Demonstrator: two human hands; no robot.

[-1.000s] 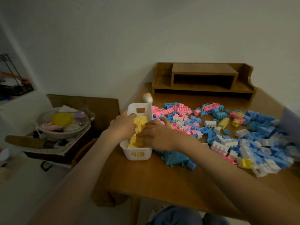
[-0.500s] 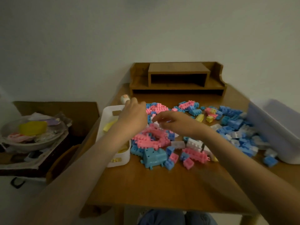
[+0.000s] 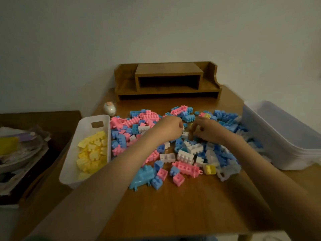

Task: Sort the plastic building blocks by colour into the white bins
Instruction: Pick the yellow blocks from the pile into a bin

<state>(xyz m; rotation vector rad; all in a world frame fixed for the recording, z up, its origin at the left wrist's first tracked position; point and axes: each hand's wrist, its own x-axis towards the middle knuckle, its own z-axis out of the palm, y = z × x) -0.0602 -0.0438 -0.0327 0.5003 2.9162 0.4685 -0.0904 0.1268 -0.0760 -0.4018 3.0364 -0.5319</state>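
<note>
A heap of pink, blue and white building blocks covers the middle of the wooden table. At the left stands a narrow white bin filled with yellow blocks. My left hand hovers over the heap's far part with its fingers curled down; what they hold is hidden. Close to its right, my right hand pinches a small yellowish block at its fingertips. One loose yellow block lies at the heap's near right.
A large translucent tub stands at the table's right edge. A wooden desk shelf sits against the wall, with an egg-shaped toy near it. A low side table with a bowl and clutter is at the left.
Both hands left the yellow bin and moved right and farther into the heap, where they now meet. My head turned right, bringing the tub into view.
</note>
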